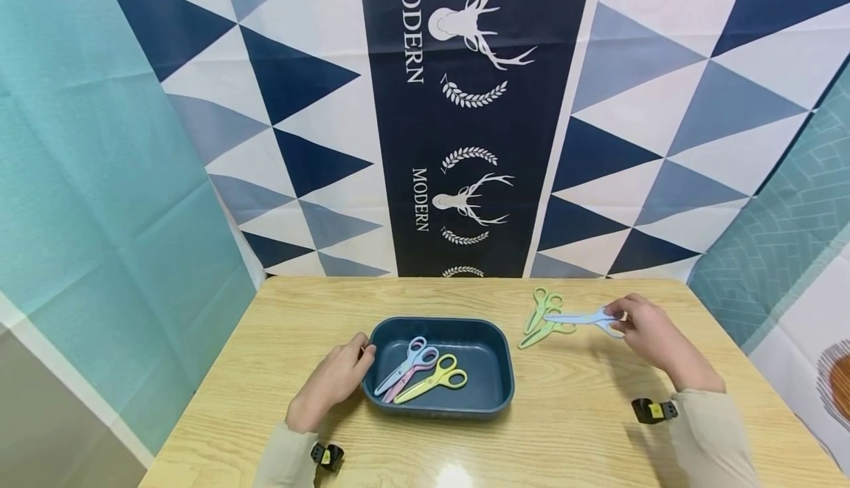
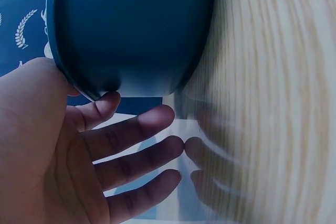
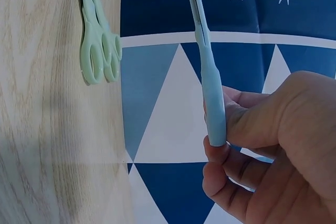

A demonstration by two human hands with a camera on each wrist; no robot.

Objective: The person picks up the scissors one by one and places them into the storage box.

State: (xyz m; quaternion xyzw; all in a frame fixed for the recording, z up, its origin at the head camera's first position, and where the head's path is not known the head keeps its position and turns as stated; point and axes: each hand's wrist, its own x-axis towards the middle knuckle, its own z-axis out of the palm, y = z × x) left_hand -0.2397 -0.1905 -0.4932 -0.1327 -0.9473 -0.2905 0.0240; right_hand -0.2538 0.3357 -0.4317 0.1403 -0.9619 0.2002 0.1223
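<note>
Head view: we have the table (image 1: 299,311) across the lower half, patterned cloth (image 1: 478,126) behind it. Dark blue bin (image 1: 438,413) sits lower centre. Our left hand (image 1: 334,371) is at its left rim. In the bin, toward its left side: blue scissors (image 1: 406,365) overlapping pink scissors (image 1: 403,383), yellow scissors (image 1: 434,381) just beside. Right of centre, two green scissors (image 1: 535,313) lie together on the table. Our right hand (image 1: 647,328) holds light-blue scissors (image 1: 578,318) by the handles, raised off the table, blades pointing left and crossing the green pair in the frame.

Left wrist: bin fills top centre. We see thumb and index pinching its rim; other three fingers straight and spread, off the bin.

Right wrist: we see fingers and thumb clamped on the light-blue handles at centre right, blades running up to the top edge. Green pair lies upper left, apart from the held one.
</note>
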